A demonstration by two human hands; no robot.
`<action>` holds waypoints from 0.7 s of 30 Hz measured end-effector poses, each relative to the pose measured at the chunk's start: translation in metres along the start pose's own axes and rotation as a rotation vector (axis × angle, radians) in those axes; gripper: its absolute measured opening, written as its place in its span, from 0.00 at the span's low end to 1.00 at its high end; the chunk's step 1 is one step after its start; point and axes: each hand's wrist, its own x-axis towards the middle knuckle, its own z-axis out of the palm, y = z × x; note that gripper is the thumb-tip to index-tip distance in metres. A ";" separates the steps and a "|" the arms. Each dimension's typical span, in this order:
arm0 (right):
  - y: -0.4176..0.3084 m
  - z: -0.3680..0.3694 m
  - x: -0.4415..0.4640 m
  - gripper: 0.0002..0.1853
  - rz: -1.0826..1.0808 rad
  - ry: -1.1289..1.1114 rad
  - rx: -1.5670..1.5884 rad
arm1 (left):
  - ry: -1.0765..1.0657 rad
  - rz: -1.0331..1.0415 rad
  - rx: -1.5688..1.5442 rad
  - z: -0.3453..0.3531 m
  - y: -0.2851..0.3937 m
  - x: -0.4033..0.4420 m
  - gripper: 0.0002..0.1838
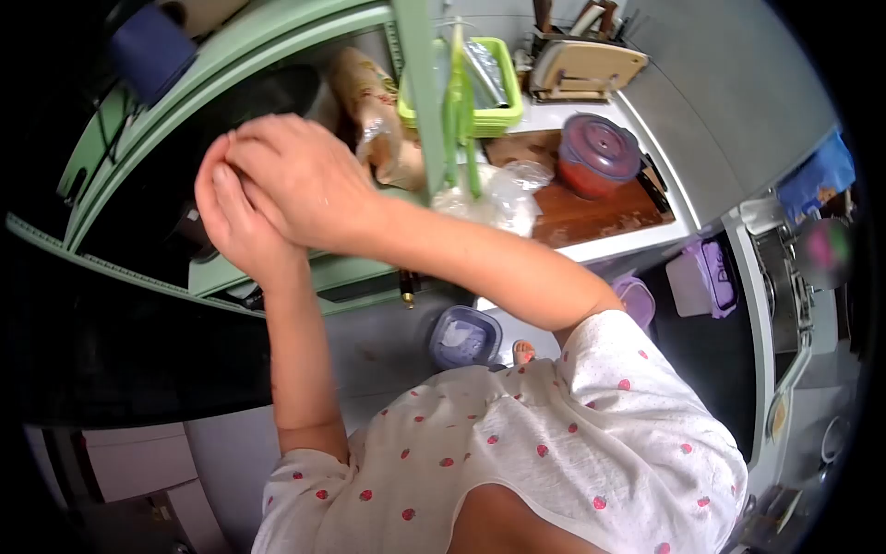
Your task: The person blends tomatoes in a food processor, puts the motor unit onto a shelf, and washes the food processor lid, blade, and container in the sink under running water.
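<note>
At the upper left, in front of the green shelf frame (pixel 417 92), my two hands are pressed together. My right hand (pixel 300 175) lies over my left hand (pixel 238 217), its fingers curled across the other's fingers. Both hands are closed, with the palms facing each other, and whatever may be between them is hidden. Behind them are the dark inside of the shelf and a brown paper-like bag (pixel 355 78).
To the right, a lidded red container (pixel 598 157) sits on a wooden board (pixel 591 217). Near it are a green basket (pixel 503 117), plastic bags (pixel 512 198) and a knife block (pixel 586 69). A grey-blue bin (pixel 464 337) stands on the floor.
</note>
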 end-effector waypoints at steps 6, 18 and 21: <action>0.008 -0.104 -0.058 0.11 0.229 -0.217 -0.026 | 0.066 -0.268 -0.124 0.056 -0.037 -0.098 0.14; 0.065 -0.289 -0.097 0.17 0.436 -0.418 -0.080 | -0.174 -0.414 0.145 0.182 -0.079 -0.191 0.13; 0.067 -0.302 -0.111 0.14 0.540 -0.426 -0.019 | -0.213 -0.511 0.163 0.185 -0.083 -0.201 0.13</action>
